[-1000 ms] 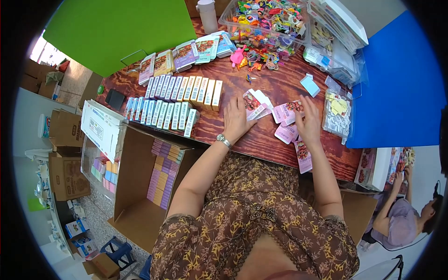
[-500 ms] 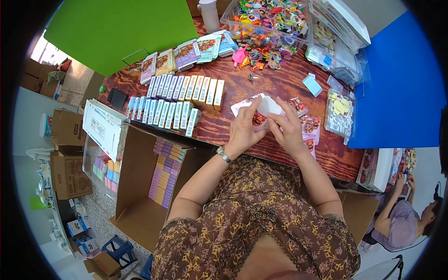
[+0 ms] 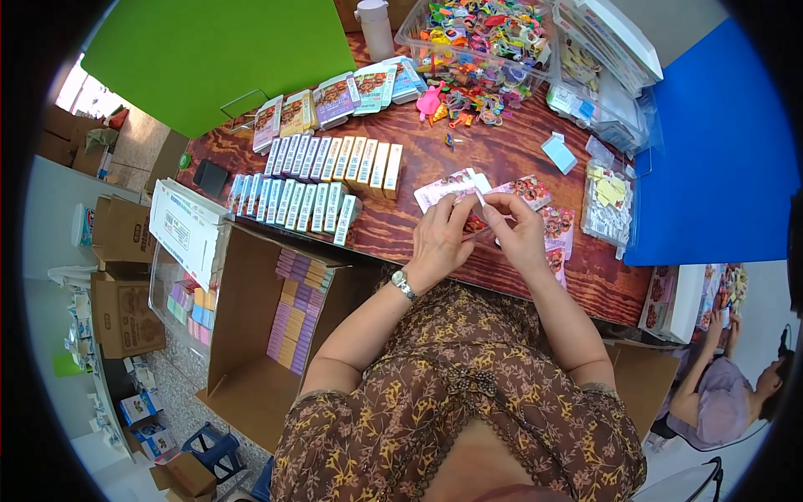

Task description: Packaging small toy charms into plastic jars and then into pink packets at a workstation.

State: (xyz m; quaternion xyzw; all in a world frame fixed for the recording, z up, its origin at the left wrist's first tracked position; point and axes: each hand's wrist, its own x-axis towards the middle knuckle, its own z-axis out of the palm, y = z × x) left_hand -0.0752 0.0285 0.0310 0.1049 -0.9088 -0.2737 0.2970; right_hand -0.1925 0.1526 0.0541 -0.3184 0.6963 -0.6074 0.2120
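Both hands meet over the wooden table, working a small pink-and-white carton (image 3: 478, 199) that is mostly hidden by the fingers. My left hand (image 3: 441, 238), with a watch at its wrist, pinches its left side. From the other side, the thumb and fingers of my right hand (image 3: 517, 233) grip its upper edge. Just beyond the left fingertips lies a pink printed carton (image 3: 443, 189), flat on the table. More flat pink cartons (image 3: 558, 227) lie spread beside and beyond my right hand.
Small filled boxes (image 3: 305, 203) stand in rows at left, before stacks of flat cartons (image 3: 336, 96). A clear bin of colourful trinkets (image 3: 485, 50) is at the back. White and yellow pieces fill a tray (image 3: 611, 201) at right. An open cardboard box (image 3: 242, 335) stands below left; another person (image 3: 719, 393) sits far right.
The white open face seen between my hands has turned away or folded down. My right fingers have come lower and closer to the left, pinching the carton's edge.
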